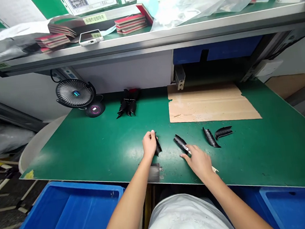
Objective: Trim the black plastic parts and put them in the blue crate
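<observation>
Near the middle of the green tabletop, my left hand (149, 143) is closed around a curved black plastic piece (158, 148), which shows past the fingers on the right. My right hand (199, 159) is closed on a thin tool (215, 169); a pale end shows by the wrist and a light, metallic-looking bit by the fingertips. Its exact kind is hidden by the palm. Just ahead of those fingertips lies a second curved black piece (180, 141), apparently touched by them. Two more black pieces, one upright-angled (211, 137) and one sideways (223, 132), lie farther right.
A cardboard sheet (208, 105) lies at the back right. At the back left stand a small fan (75, 93) and a cluster of black pieces (128, 103). Above runs a shelf (135, 46). Blue bins (67, 212) sit below the front edge. A dark patch (154, 173) marks the near edge.
</observation>
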`<state>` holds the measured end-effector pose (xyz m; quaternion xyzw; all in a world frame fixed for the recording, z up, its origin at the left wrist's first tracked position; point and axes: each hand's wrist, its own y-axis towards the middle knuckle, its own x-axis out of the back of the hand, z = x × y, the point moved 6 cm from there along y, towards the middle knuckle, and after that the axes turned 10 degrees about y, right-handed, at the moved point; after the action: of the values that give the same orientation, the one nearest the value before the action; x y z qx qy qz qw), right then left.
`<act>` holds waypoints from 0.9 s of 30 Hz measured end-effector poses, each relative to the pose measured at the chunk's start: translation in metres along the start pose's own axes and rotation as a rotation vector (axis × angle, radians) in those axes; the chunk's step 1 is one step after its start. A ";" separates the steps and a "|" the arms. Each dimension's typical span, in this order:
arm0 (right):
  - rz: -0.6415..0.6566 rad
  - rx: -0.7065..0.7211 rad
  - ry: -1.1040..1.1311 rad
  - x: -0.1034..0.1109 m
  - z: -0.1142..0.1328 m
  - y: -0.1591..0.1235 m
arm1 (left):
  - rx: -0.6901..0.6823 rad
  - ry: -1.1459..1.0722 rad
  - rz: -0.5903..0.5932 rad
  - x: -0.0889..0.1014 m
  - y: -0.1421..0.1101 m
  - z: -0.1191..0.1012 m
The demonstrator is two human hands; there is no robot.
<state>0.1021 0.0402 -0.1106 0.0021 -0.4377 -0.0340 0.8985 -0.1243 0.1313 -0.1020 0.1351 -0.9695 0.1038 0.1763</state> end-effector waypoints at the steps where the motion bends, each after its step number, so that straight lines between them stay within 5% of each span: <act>1: 0.001 0.018 -0.016 0.000 -0.002 0.002 | -0.012 0.036 0.001 0.000 0.002 -0.004; 4: 0.033 0.099 -0.024 0.017 -0.003 0.003 | -0.022 0.090 0.052 -0.008 -0.002 -0.021; 7: 0.155 0.354 0.014 0.048 0.013 0.000 | 0.025 0.088 0.246 -0.033 -0.029 -0.036; 10: 0.151 0.661 -0.018 0.084 0.044 -0.009 | 0.160 -0.031 0.650 -0.068 -0.077 -0.045; 11: 0.079 0.684 -0.037 0.096 0.052 -0.011 | 0.245 -0.165 0.826 -0.079 -0.095 -0.050; 13: -0.084 0.592 0.023 0.116 0.060 -0.016 | 0.365 -0.460 0.975 -0.083 -0.118 -0.064; 16: -0.142 0.349 0.362 0.124 0.061 -0.030 | 0.379 -0.737 0.720 -0.059 -0.113 -0.085; 20: 0.185 0.122 0.782 0.094 0.074 -0.049 | 0.394 -0.893 0.360 -0.027 -0.101 -0.103; 23: 0.430 -0.057 1.022 0.073 0.085 -0.055 | 0.379 -0.944 0.230 -0.019 -0.104 -0.113; 27: 0.604 -0.185 1.171 0.064 0.091 -0.053 | 0.287 -0.905 0.148 -0.012 -0.111 -0.124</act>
<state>0.0670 -0.0149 -0.0062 -0.1798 0.1460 0.1887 0.9543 -0.0411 0.0606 0.0238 0.1205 -0.9318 0.1794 -0.2916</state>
